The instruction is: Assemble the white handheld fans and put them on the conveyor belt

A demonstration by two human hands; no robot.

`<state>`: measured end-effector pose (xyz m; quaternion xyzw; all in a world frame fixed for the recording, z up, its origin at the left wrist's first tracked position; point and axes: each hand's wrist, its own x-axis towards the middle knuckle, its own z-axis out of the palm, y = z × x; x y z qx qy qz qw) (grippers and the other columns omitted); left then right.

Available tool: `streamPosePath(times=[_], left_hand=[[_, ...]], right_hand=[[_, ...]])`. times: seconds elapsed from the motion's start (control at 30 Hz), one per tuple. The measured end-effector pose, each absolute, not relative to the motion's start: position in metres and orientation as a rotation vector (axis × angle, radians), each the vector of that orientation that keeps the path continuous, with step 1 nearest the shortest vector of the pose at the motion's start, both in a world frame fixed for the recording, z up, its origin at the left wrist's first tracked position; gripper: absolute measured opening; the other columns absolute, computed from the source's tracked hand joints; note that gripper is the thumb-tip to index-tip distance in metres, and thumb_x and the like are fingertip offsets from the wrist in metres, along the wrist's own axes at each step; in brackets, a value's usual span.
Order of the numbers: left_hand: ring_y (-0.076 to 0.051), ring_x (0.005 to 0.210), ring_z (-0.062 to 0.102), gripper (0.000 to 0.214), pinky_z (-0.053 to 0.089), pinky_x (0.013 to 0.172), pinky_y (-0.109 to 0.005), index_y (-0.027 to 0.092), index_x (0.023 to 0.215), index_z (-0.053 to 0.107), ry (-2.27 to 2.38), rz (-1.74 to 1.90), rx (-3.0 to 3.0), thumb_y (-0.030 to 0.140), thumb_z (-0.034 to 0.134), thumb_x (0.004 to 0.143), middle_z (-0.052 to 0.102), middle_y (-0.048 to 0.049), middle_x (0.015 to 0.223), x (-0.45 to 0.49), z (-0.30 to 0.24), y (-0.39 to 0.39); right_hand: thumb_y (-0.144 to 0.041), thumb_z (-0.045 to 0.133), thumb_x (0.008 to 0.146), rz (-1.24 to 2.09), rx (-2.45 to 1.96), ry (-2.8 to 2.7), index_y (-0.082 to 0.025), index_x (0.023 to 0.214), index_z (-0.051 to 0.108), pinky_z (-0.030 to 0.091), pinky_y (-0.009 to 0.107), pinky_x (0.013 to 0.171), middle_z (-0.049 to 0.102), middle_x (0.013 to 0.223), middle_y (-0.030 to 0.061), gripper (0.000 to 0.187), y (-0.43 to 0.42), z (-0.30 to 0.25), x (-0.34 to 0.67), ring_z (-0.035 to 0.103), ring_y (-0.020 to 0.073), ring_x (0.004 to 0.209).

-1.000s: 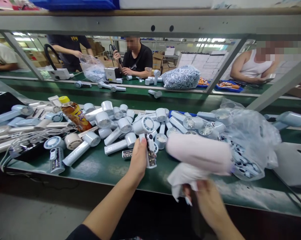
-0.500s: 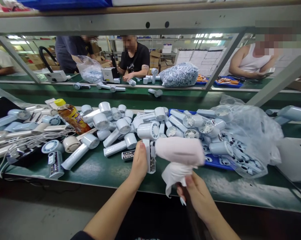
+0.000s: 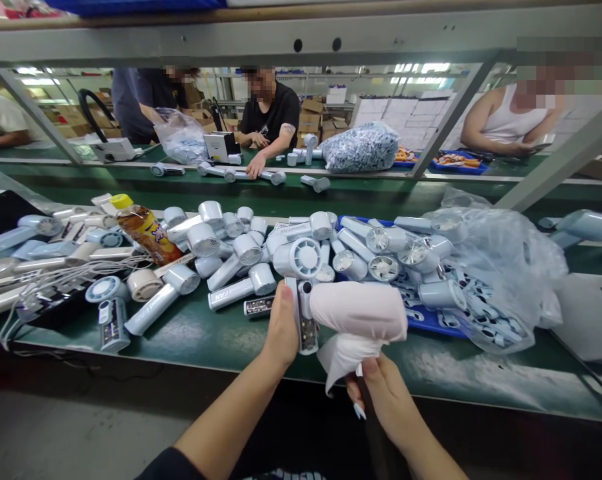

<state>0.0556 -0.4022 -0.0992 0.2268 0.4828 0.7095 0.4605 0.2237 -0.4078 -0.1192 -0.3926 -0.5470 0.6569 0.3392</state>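
Note:
My left hand [image 3: 281,328] is closed around a light blue handheld fan [image 3: 305,259], held upright with its head at the top. The fan's handle is open on one side and bares its inner parts. In my right hand [image 3: 382,389] is the dark handle of a mallet [image 3: 359,311], whose head is wrapped in white cloth. The cloth is gathered below the head and a loose end hangs down. The mallet's head lies against or just beside the fan's handle; I cannot tell whether they touch.
Many more fans [image 3: 248,249] are piled on the green bench [image 3: 191,347]. A drink bottle [image 3: 148,230] stands tilted among them on the left. To the right are a blue tray [image 3: 438,325] and a clear plastic bag [image 3: 511,260] of small parts. Co-workers sit behind the metal frame [image 3: 261,40].
The mallet's head has come slightly left, closer to the fan's handle, and its blur has gone. The fan has turned a little toward me. Across the bench, a co-worker's hand has reached a fan.

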Motion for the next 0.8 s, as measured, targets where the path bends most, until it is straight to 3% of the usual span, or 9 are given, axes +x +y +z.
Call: streamPosePath(times=[0.07, 0.17, 0.27, 0.4, 0.5, 0.63, 0.8], left_hand=[[-0.012, 0.046, 0.05, 0.044, 0.043, 0.046, -0.025, 0.02, 0.092, 0.05, 1.114, 1.707, 0.58, 0.06, 0.047, 0.076, 0.055, 0.0027, 0.063, 0.058, -0.098, -0.401], [-0.008, 0.041, 0.046, 0.039, 0.038, 0.039, -0.02, 0.019, 0.093, 0.045, 0.967, 1.619, 0.644, 0.042, 0.064, 0.069, 0.053, 0.0048, 0.059, 0.056, -0.093, -0.399], [-0.008, 0.046, 0.048, 0.033, 0.037, 0.04, -0.018, 0.017, 0.088, 0.046, 0.859, 1.585, 0.604, 0.028, 0.066, 0.065, 0.055, 0.0022, 0.065, 0.05, -0.089, -0.401], [-0.013, 0.066, 0.057, 0.023, 0.046, 0.053, -0.021, 0.015, 0.086, 0.054, 0.84, 1.593, 0.521, 0.026, 0.064, 0.069, 0.058, -0.0033, 0.08, 0.043, -0.084, -0.409], [-0.014, 0.069, 0.058, 0.02, 0.047, 0.06, -0.023, 0.014, 0.087, 0.059, 0.882, 1.529, 0.539, 0.024, 0.063, 0.07, 0.06, -0.005, 0.081, 0.041, -0.084, -0.414], [-0.011, 0.057, 0.053, 0.023, 0.041, 0.051, -0.02, 0.012, 0.09, 0.061, 0.817, 1.49, 0.512, 0.02, 0.059, 0.069, 0.061, -0.0055, 0.074, 0.041, -0.085, -0.416], [-0.01, 0.06, 0.052, 0.03, 0.04, 0.051, -0.02, 0.013, 0.095, 0.061, 0.772, 1.54, 0.486, 0.015, 0.059, 0.066, 0.06, -0.0054, 0.083, 0.043, -0.083, -0.412]], right_hand=[[-0.062, 0.046, 0.077, 1.714, -1.025, -1.453, -0.018, 0.068, 0.046, 0.034, 0.021, 0.035, 0.045, 0.048, -0.0044, 0.045, -0.406, -0.12, 0.225, 0.039, 0.0078, 0.035], [-0.06, 0.046, 0.078, 1.539, -1.101, -1.542, -0.018, 0.069, 0.049, 0.038, 0.023, 0.039, 0.05, 0.051, -0.002, 0.042, -0.396, -0.117, 0.24, 0.045, 0.0105, 0.039], [-0.054, 0.053, 0.076, 1.208, -1.255, -1.844, -0.019, 0.073, 0.055, 0.044, 0.027, 0.045, 0.06, 0.056, 0.0022, 0.035, -0.379, -0.115, 0.265, 0.055, 0.0166, 0.047], [-0.046, 0.058, 0.073, 0.718, -1.363, -2.256, -0.022, 0.087, 0.064, 0.051, 0.035, 0.06, 0.071, 0.083, 0.0076, 0.028, -0.359, -0.126, 0.288, 0.065, 0.0281, 0.073], [-0.038, 0.056, 0.075, 0.443, -1.339, -2.434, -0.026, 0.1, 0.063, 0.051, 0.036, 0.061, 0.069, 0.087, 0.0061, 0.029, -0.356, -0.142, 0.287, 0.065, 0.0276, 0.076], [-0.023, 0.05, 0.076, 0.333, -1.25, -2.502, -0.024, 0.107, 0.059, 0.051, 0.034, 0.057, 0.067, 0.083, 0.0048, 0.033, -0.356, -0.156, 0.278, 0.062, 0.0242, 0.076], [-0.021, 0.052, 0.075, 0.363, -1.061, -2.492, -0.019, 0.106, 0.058, 0.051, 0.038, 0.071, 0.065, 0.092, 0.0081, 0.031, -0.351, -0.159, 0.273, 0.058, 0.0254, 0.086]])
